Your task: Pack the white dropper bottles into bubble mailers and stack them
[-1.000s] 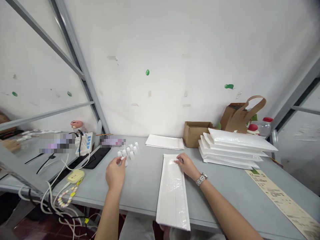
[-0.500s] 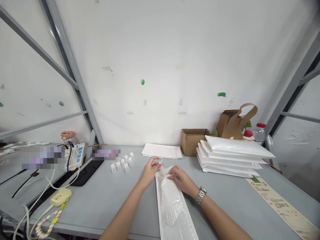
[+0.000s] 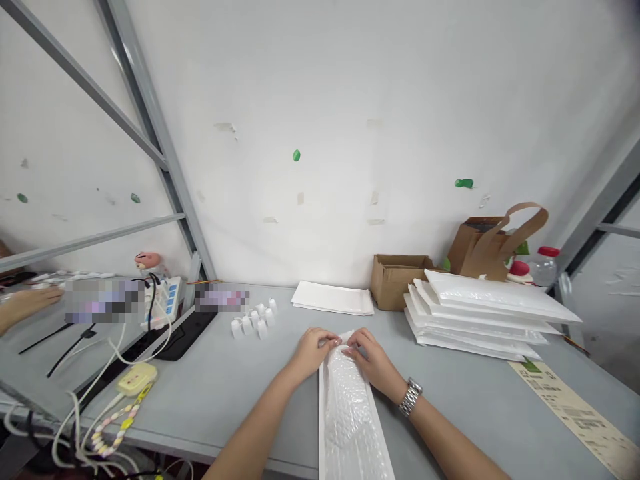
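Observation:
A long white bubble mailer (image 3: 353, 413) lies lengthwise in front of me on the grey table. At its far end, my left hand (image 3: 316, 350) is closed on the left corner, thumb and fingers pinched together. On the opposite corner my right hand (image 3: 371, 357) pinches the mailer's edge, with a metal watch on that wrist. Whether anything small is between the fingertips or inside the mailer is hidden. Several small white plastic pieces (image 3: 261, 328) stand in a group to the left of my hands.
Flat white mailers (image 3: 333, 298) lie by the wall. On the right are a cardboard box (image 3: 399, 280), stacked padded mailers (image 3: 480, 320) and a paper bag (image 3: 475, 250). A phone-like black slab (image 3: 187, 337), cables and a power strip (image 3: 173, 297) lie left. Another person's hand (image 3: 37, 300) shows far left.
My left hand held a small clear-white plastic piece above the mailer's mouth; that piece is out of sight now. The hand has come down onto the mailer's edge. Another person's hand has appeared.

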### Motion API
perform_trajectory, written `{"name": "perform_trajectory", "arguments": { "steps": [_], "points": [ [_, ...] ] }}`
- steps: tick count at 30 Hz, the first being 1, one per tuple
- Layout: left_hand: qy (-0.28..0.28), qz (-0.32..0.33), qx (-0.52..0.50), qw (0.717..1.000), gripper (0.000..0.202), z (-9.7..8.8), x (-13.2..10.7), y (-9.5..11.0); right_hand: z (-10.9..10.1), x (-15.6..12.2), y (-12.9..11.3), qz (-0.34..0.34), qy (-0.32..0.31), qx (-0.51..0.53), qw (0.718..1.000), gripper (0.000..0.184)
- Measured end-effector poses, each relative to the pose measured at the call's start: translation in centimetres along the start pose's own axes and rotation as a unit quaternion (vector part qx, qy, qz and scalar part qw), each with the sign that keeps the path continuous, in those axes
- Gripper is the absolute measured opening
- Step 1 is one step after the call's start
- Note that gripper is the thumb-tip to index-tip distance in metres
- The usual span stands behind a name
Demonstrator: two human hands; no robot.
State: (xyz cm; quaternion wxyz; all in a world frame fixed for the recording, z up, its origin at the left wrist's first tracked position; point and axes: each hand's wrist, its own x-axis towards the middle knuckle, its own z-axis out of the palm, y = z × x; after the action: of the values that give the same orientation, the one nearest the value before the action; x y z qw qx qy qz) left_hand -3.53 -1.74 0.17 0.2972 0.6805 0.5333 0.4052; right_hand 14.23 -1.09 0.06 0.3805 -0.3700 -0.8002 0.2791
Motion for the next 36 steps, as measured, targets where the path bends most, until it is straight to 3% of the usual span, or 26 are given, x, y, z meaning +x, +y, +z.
{"name": "perform_trajectory", "arguments": {
  "steps": [4, 6, 7, 10, 12, 17, 22, 30, 33, 36],
  "points": [
    [0.035, 0.008, 0.022, 0.999, 0.018, -0.1, -0.7, 0.3, -0.1, 0.0, 0.2, -0.005, -0.007, -0.002, 1.0, 0.01],
    [0.123, 0.009, 0.045, 0.991, 0.021, -1.1, -1.6, 0.6, -0.1, 0.0, 0.3, -0.005, -0.008, -0.004, 1.0, 0.01],
    [0.193, 0.004, 0.065, 0.979, 0.022, -1.8, -2.2, 0.6, -0.2, 0.0, 0.3, -0.004, -0.008, -0.006, 1.0, 0.01],
    [0.415, -0.05, 0.157, 0.895, 0.019, -4.7, -3.9, 0.3, -0.1, 0.0, 0.3, -0.003, -0.014, -0.011, 1.0, 0.011],
    [0.47, -0.107, 0.217, 0.849, 0.018, -6.7, -4.7, -0.3, 0.0, 0.0, 0.3, -0.005, -0.023, -0.013, 1.0, 0.011],
    [0.391, -0.169, 0.34, 0.838, 0.028, -9.0, -4.1, -1.2, 0.3, -0.2, 0.6, -0.009, -0.032, -0.012, 0.999, 0.01],
    [0.325, -0.177, 0.359, 0.857, 0.02, -8.7, -2.8, -1.4, 0.2, -0.2, 0.5, -0.006, -0.034, -0.012, 0.999, 0.009],
    [0.292, -0.175, 0.33, 0.88, 0.015, -7.8, -2.8, -1.4, 0.1, -0.2, 0.0, 0.003, -0.044, -0.017, 0.999, 0.008],
    [0.29, -0.149, 0.258, 0.91, 0.016, -7.0, -2.7, 0.3, 0.1, -0.2, -0.1, 0.001, -0.042, -0.01, 0.999, 0.007],
    [0.253, -0.072, 0.066, 0.963, 0.027, -5.3, -1.7, 2.3, 0.2, -0.2, -0.3, -0.013, -0.04, 0.001, 0.999, 0.009]
  ]
}}
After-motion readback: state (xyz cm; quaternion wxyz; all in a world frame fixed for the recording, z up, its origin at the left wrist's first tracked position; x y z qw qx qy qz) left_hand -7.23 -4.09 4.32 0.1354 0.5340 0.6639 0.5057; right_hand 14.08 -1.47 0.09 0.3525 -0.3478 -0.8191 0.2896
